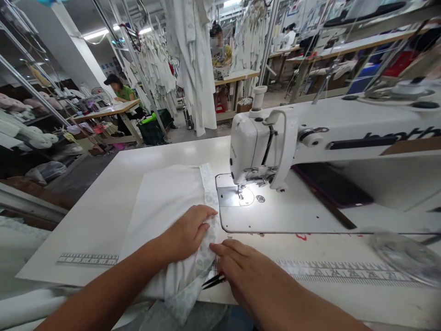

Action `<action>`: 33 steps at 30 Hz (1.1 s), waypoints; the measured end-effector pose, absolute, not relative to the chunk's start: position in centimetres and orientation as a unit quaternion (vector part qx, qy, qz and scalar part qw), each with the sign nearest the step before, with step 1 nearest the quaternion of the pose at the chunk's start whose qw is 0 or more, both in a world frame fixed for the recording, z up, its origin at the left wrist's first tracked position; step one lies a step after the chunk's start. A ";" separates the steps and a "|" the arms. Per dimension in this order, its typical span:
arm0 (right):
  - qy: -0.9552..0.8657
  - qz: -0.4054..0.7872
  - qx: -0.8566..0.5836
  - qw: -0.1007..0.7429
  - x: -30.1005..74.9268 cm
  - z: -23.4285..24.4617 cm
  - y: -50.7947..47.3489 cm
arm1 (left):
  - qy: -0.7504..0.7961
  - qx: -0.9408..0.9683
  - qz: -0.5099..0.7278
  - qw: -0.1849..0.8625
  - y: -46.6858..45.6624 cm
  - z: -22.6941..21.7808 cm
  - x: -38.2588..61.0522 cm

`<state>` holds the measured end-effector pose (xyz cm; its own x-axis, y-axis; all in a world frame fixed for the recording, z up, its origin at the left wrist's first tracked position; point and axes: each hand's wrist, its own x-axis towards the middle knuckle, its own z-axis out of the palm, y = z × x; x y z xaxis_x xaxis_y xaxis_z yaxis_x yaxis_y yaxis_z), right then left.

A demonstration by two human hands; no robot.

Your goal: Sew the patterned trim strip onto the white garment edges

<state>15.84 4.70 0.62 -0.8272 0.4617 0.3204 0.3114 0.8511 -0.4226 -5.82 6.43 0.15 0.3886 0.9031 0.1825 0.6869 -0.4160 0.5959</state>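
A white cloth piece with a pale patterned band along its right side lies on the sewing table. My left hand is on this band, thumb and forefinger closed on its edge. Close by on the right, my right hand has its fingertips at the band's edge, with its fingers curled. Dark pointed blades, like those of thread snips, stick out from under that hand; their handle is hidden. The cloth's lower end hangs over the table's front edge. Beyond the hands stands a white sewing machine, its needle area lit.
A measuring tape strip runs along the table front. Under the machine arm lies a dark phone-like object. A clear round dish sits at right. Hanging garments and co-workers at other machines are behind.
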 end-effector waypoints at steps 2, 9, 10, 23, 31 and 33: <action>-0.945 0.172 -0.207 0.185 15.7 0.4 4.5 | 0.500 0.806 0.248 0.199 6.9 0.4 -5.5; -0.953 0.165 -0.224 0.121 15.1 1.1 4.2 | 0.543 0.824 0.126 0.102 8.3 1.0 -3.5; -0.954 0.163 -0.223 0.115 14.9 1.0 4.2 | 0.544 0.828 0.106 0.083 8.6 0.9 -3.4; -0.870 0.309 -0.343 0.174 16.9 0.9 6.4 | 0.476 0.844 0.191 0.157 5.9 0.1 -6.4; -0.866 0.206 -0.446 0.091 15.6 1.1 9.1 | 0.517 0.807 0.170 0.228 5.2 -0.7 -6.0; -0.869 0.210 -0.439 0.090 15.0 0.9 9.1 | 0.514 0.809 0.168 0.229 5.2 -0.6 -6.0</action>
